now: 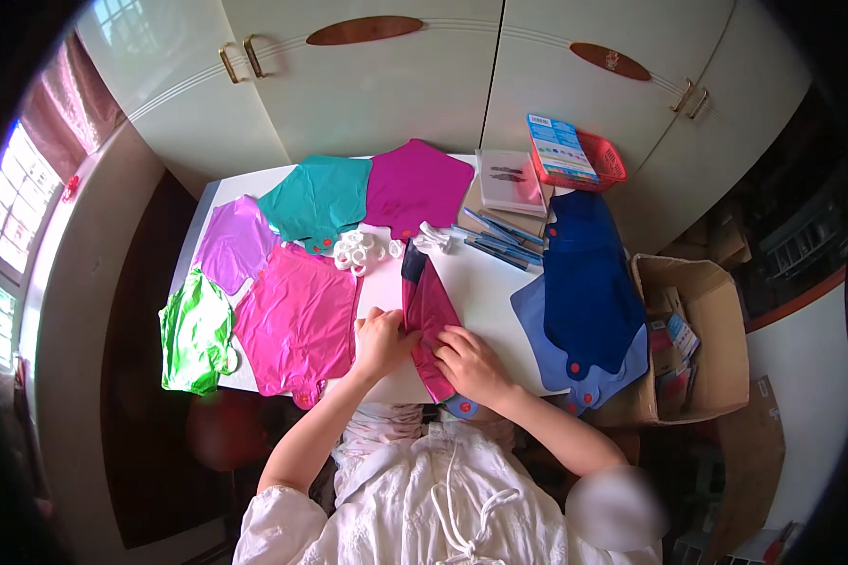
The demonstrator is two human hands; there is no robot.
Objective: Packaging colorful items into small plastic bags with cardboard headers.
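On the white table before me lies a folded magenta foil balloon (428,294), flat and narrow, with a dark patch at its far end. My left hand (384,343), fingers curled, grips its left edge. My right hand (473,362) has bent fingertips on its right edge near the table front. Left of my hands a shiny pink balloon (297,320) lies spread flat, with green (196,334) and lilac (236,240) ones beyond it. At the back are a teal one (320,200) and a purple one (416,188). White rings (356,252) sit in the middle.
Dark blue balloons (589,301) overlap lighter blue ones (530,315) at the right. Several pens (499,237) lie near a booklet (512,181). A red basket (608,155) holds a blue packet (562,148). An open cardboard box (725,358) stands right; pale cabinets (377,89) rise behind.
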